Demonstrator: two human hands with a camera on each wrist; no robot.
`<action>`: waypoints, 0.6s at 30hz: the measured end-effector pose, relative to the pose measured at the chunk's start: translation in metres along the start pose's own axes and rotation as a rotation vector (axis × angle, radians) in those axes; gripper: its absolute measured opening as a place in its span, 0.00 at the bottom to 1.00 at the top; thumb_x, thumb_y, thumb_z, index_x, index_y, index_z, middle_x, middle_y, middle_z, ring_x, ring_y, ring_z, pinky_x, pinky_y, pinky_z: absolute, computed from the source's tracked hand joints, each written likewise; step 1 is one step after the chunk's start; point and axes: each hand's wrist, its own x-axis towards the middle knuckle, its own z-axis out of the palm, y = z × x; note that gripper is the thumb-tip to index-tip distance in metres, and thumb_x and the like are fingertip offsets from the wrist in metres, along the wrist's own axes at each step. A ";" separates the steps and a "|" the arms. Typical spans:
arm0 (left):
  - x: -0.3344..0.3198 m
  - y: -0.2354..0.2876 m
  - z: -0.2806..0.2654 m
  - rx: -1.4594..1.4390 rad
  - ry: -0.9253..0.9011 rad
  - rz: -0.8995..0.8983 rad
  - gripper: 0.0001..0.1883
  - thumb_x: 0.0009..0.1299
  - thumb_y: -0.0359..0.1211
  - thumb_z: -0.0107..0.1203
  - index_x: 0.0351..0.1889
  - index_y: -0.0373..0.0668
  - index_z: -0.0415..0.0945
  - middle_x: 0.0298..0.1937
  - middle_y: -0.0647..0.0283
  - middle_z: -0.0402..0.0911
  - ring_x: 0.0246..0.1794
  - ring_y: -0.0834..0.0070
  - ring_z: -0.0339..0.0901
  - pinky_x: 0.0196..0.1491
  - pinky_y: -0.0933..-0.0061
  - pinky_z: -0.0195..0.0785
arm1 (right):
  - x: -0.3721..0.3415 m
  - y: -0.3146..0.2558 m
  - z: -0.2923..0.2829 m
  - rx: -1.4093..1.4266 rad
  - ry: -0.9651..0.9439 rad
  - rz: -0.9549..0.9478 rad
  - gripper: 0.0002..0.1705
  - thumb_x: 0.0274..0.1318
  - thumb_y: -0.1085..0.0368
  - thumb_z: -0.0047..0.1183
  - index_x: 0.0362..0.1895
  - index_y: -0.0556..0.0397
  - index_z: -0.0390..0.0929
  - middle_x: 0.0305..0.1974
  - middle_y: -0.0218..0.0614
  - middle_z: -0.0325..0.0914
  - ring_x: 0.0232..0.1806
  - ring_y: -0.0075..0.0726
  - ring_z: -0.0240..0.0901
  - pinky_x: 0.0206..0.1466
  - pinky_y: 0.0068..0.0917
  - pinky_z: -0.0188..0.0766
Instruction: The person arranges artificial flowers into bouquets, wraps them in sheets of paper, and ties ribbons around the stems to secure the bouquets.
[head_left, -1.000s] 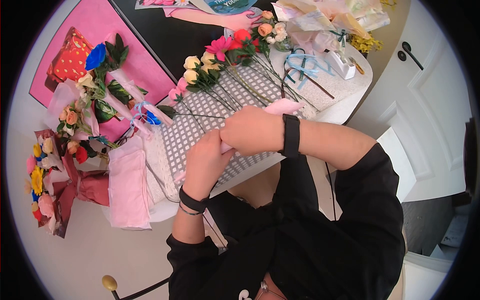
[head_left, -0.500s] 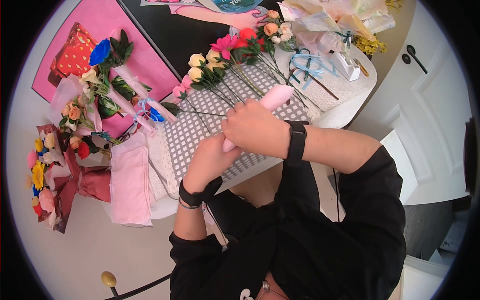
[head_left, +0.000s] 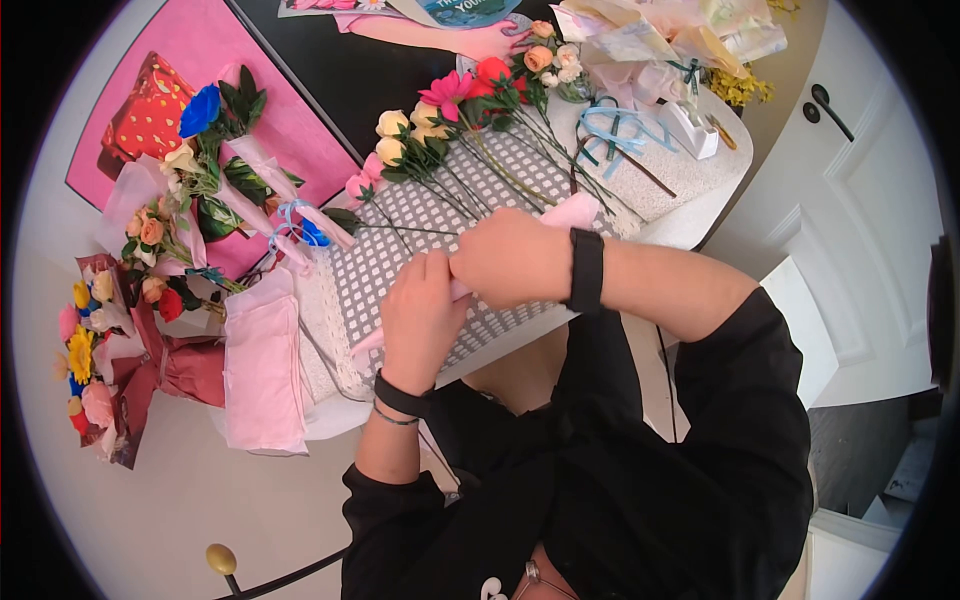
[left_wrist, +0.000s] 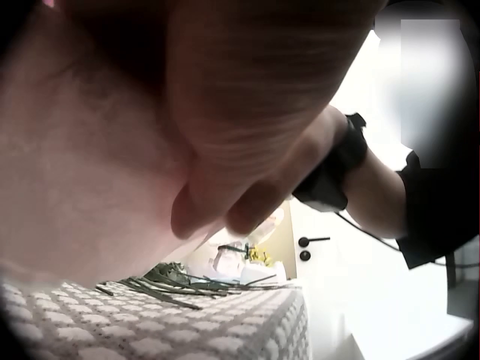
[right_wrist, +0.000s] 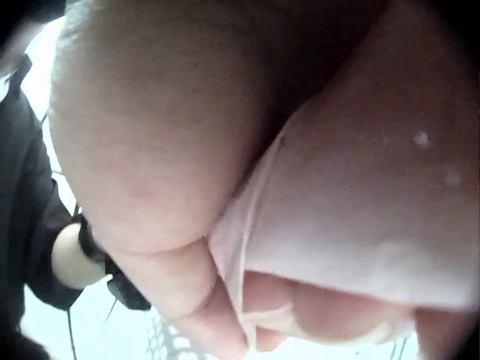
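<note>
Both hands hold a rolled pale pink wrapping sheet (head_left: 573,212) over the front of the table. My right hand (head_left: 512,260) grips the roll from above, its fingers curled round it. Close beside it, my left hand (head_left: 420,305) grips the lower part, and a thin pink tip pokes out past it on the left. Thin and slightly creased, the pink sheet (left_wrist: 82,180) fills the left side of the left wrist view. In the right wrist view, the edge of the sheet (right_wrist: 360,195) wraps over the fingers. Whatever is inside the roll is hidden.
A grey-and-white cloth (head_left: 400,205) bears several cream roses (head_left: 393,130), pink buds and red flowers with long stems. Folded pink sheets (head_left: 265,365) hang over the table's left end, near wrapped bouquets (head_left: 170,365). Blue ribbons (head_left: 625,130) and a white tape dispenser (head_left: 690,130) lie on the right.
The roll's far end rose and showed more half a second ago; it now sits lower, mostly behind my right hand. The left tip shows again as both hands turned.
</note>
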 end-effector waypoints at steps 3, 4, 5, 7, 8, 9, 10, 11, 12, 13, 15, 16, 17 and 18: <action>0.001 -0.001 0.002 -0.077 -0.015 0.015 0.14 0.60 0.35 0.64 0.38 0.37 0.74 0.30 0.48 0.80 0.33 0.47 0.79 0.38 0.53 0.72 | 0.002 0.004 -0.011 0.092 -0.229 0.071 0.06 0.39 0.64 0.62 0.26 0.51 0.83 0.27 0.37 0.82 0.33 0.43 0.83 0.32 0.38 0.76; 0.002 -0.002 0.003 -0.239 -0.103 -0.010 0.14 0.60 0.35 0.64 0.37 0.37 0.73 0.29 0.49 0.80 0.32 0.47 0.78 0.38 0.53 0.72 | 0.000 0.006 -0.006 0.054 -0.146 0.043 0.07 0.39 0.64 0.62 0.26 0.51 0.83 0.26 0.38 0.82 0.32 0.44 0.82 0.32 0.39 0.76; 0.003 -0.006 0.000 -0.238 -0.101 -0.015 0.14 0.60 0.35 0.64 0.37 0.37 0.73 0.29 0.49 0.80 0.32 0.47 0.78 0.38 0.53 0.72 | -0.002 0.007 -0.003 0.018 -0.064 0.015 0.07 0.38 0.65 0.61 0.26 0.52 0.83 0.26 0.40 0.82 0.31 0.46 0.82 0.32 0.40 0.76; 0.004 -0.016 -0.008 -0.376 -0.338 -0.121 0.14 0.60 0.34 0.63 0.34 0.37 0.71 0.27 0.51 0.79 0.31 0.48 0.78 0.36 0.53 0.71 | -0.005 0.009 -0.010 0.006 -0.065 0.009 0.07 0.38 0.66 0.61 0.27 0.53 0.83 0.26 0.41 0.82 0.31 0.47 0.82 0.32 0.41 0.76; 0.005 -0.015 -0.010 -0.376 -0.338 -0.126 0.14 0.60 0.34 0.63 0.34 0.37 0.71 0.27 0.51 0.79 0.31 0.48 0.78 0.36 0.53 0.71 | -0.004 0.010 -0.015 -0.009 -0.065 0.008 0.08 0.38 0.67 0.60 0.27 0.54 0.83 0.27 0.43 0.82 0.30 0.49 0.82 0.33 0.42 0.77; 0.006 -0.014 -0.012 -0.264 -0.272 -0.091 0.14 0.60 0.35 0.64 0.36 0.37 0.73 0.31 0.49 0.80 0.34 0.49 0.79 0.37 0.56 0.72 | -0.003 0.012 -0.018 -0.006 -0.066 0.005 0.08 0.38 0.67 0.60 0.27 0.54 0.83 0.27 0.43 0.82 0.30 0.49 0.82 0.33 0.42 0.77; 0.007 -0.012 -0.013 -0.152 -0.205 -0.055 0.15 0.60 0.36 0.65 0.38 0.37 0.76 0.34 0.48 0.82 0.36 0.50 0.80 0.38 0.59 0.73 | -0.001 0.014 -0.020 0.020 -0.145 0.031 0.08 0.38 0.67 0.59 0.27 0.55 0.83 0.26 0.43 0.81 0.30 0.51 0.81 0.33 0.42 0.77; 0.007 -0.008 -0.013 -0.152 -0.207 -0.060 0.15 0.60 0.36 0.65 0.38 0.37 0.76 0.34 0.48 0.82 0.36 0.50 0.80 0.38 0.59 0.73 | 0.001 0.017 -0.023 0.046 -0.226 0.056 0.08 0.38 0.67 0.58 0.27 0.56 0.83 0.26 0.44 0.81 0.31 0.52 0.81 0.34 0.43 0.77; 0.008 0.000 -0.012 -0.076 -0.136 -0.026 0.15 0.61 0.37 0.65 0.38 0.37 0.76 0.34 0.48 0.82 0.36 0.50 0.80 0.38 0.59 0.73 | 0.006 0.019 -0.026 0.089 -0.316 0.077 0.09 0.38 0.67 0.58 0.28 0.56 0.82 0.26 0.45 0.81 0.31 0.53 0.81 0.34 0.43 0.77; 0.009 0.003 -0.011 0.000 -0.065 0.009 0.15 0.61 0.37 0.65 0.38 0.37 0.76 0.34 0.48 0.82 0.36 0.50 0.80 0.38 0.59 0.73 | 0.008 0.022 -0.026 0.090 -0.317 0.073 0.09 0.38 0.67 0.58 0.28 0.56 0.82 0.26 0.45 0.81 0.31 0.53 0.81 0.34 0.43 0.77; 0.011 0.002 -0.010 0.048 -0.088 0.005 0.15 0.62 0.37 0.65 0.38 0.37 0.76 0.35 0.47 0.82 0.36 0.50 0.80 0.38 0.59 0.73 | 0.012 0.028 -0.026 0.169 -0.371 0.034 0.10 0.39 0.66 0.58 0.30 0.56 0.81 0.27 0.45 0.81 0.32 0.53 0.81 0.34 0.45 0.76; 0.013 0.001 -0.010 0.094 -0.113 0.005 0.15 0.62 0.37 0.65 0.39 0.37 0.76 0.36 0.47 0.82 0.37 0.50 0.80 0.38 0.59 0.73 | 0.010 0.027 -0.026 0.169 -0.370 0.030 0.10 0.39 0.66 0.58 0.30 0.56 0.81 0.27 0.45 0.81 0.32 0.53 0.81 0.34 0.45 0.76; 0.014 -0.002 -0.010 0.095 -0.114 0.003 0.15 0.62 0.37 0.65 0.39 0.37 0.76 0.36 0.47 0.82 0.37 0.50 0.80 0.38 0.59 0.73 | 0.007 0.025 -0.025 0.103 -0.312 0.043 0.10 0.40 0.66 0.58 0.30 0.54 0.81 0.27 0.44 0.81 0.34 0.51 0.81 0.34 0.45 0.76; 0.015 -0.005 -0.010 -0.010 -0.172 -0.012 0.16 0.62 0.37 0.65 0.41 0.37 0.77 0.37 0.47 0.82 0.37 0.52 0.81 0.38 0.60 0.73 | 0.004 0.023 -0.023 0.037 -0.253 0.056 0.09 0.40 0.66 0.58 0.31 0.53 0.81 0.28 0.43 0.81 0.35 0.49 0.81 0.33 0.45 0.75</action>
